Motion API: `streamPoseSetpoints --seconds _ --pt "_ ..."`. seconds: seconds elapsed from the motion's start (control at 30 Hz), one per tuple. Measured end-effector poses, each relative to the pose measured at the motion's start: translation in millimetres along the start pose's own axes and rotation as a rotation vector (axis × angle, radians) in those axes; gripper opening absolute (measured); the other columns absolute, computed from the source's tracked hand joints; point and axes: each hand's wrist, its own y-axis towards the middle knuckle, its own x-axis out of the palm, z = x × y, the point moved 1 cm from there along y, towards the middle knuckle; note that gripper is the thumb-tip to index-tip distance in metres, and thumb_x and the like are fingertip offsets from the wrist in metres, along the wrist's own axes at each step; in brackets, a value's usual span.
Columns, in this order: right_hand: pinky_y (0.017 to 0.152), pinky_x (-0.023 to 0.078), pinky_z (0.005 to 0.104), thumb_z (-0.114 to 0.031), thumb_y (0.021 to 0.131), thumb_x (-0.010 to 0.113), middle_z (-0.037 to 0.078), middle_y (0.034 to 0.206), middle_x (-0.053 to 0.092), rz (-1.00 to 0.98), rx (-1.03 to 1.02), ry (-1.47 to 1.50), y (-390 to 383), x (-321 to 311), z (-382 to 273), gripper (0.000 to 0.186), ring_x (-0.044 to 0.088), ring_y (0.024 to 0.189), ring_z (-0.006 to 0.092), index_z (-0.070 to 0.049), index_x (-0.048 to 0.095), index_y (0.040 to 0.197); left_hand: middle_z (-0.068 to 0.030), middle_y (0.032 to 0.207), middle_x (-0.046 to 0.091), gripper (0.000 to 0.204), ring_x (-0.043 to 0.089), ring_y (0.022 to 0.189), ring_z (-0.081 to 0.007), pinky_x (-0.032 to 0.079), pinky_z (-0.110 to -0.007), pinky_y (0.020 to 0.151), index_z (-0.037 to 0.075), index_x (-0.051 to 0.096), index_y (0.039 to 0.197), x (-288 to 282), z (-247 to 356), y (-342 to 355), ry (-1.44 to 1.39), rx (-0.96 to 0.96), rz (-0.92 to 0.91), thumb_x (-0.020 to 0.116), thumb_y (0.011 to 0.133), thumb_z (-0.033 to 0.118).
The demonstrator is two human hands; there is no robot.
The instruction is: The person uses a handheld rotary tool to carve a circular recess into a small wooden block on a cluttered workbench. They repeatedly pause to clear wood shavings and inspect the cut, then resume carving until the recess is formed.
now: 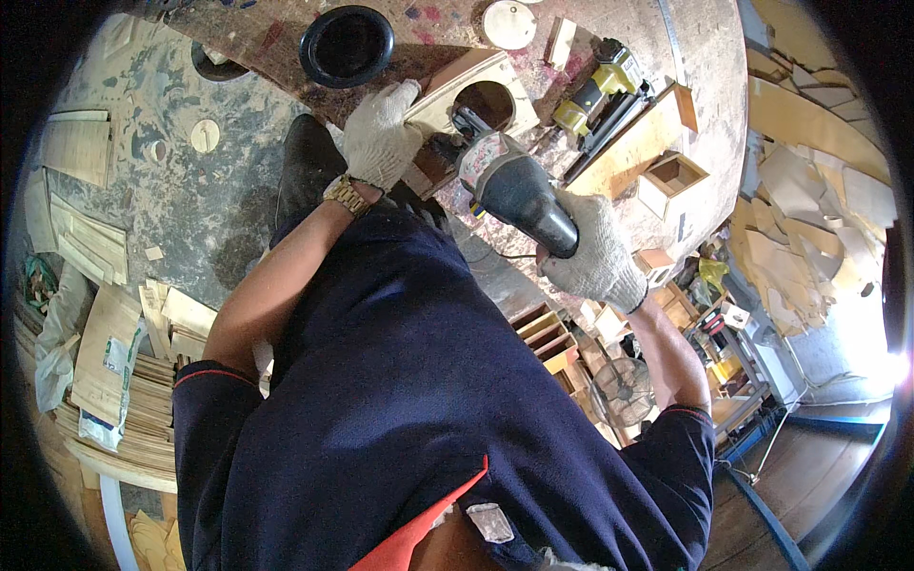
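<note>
My left hand, in a white knit glove, grips the left end of a wooden box with a large round hole in its face. The fingers lie over the top edge and the thumb side is partly hidden. My right hand, gloved too, is wrapped round the rear of a black and grey handheld power tool. The tool's front end meets the box near the lower left of the hole; its tip is mostly hidden, so I cannot tell the exact kind.
A yellow and black nail gun lies right of the box, beside a wooden board. A small open wooden box stands farther right. Beyond are a black round dish, a wooden disc and a wooden block. Stacked planks lie lower left.
</note>
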Motion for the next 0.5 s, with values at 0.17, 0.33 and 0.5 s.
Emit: streamPoseSetpoints --seconds 0.17,0.33,0.5 --pt "0.077 0.055 0.0471 -0.027 0.061 0.077 0.025 0.085 0.069 0.058 0.007 -0.005 -1.9 5.5 -2.1 0.058 0.072 0.084 0.0412 -0.003 0.067 0.114 -0.0190 0.117 0.072 0.047 0.068 0.105 -0.0383 0.055 -0.045 0.092 0.002 0.069 0.123 -0.6 0.1 -1.7 0.022 -0.050 -0.090 0.071 0.079 0.019" --pt "0.074 0.055 0.0443 -0.022 0.065 0.074 0.022 0.082 0.069 0.123 0.022 0.060 -7.0 13.7 -7.3 0.050 0.071 0.078 0.0366 -0.004 0.068 0.111 -0.0201 0.120 0.071 0.050 0.067 0.107 -0.0386 0.055 -0.045 0.093 0.003 0.067 0.126 0.6 -2.3 -3.1 0.042 -0.016 -0.063 0.071 0.079 0.018" --pt "0.070 0.055 0.0412 -0.008 0.069 0.069 0.017 0.075 0.069 0.163 0.094 0.121 -10.1 22.7 -16.9 0.037 0.070 0.068 0.0286 -0.001 0.069 0.105 -0.0148 0.113 0.072 0.043 0.068 0.099 -0.0372 0.056 -0.046 0.087 0.007 0.070 0.119 -0.7 -1.2 -1.7 0.062 0.048 0.014 0.071 0.077 0.016"
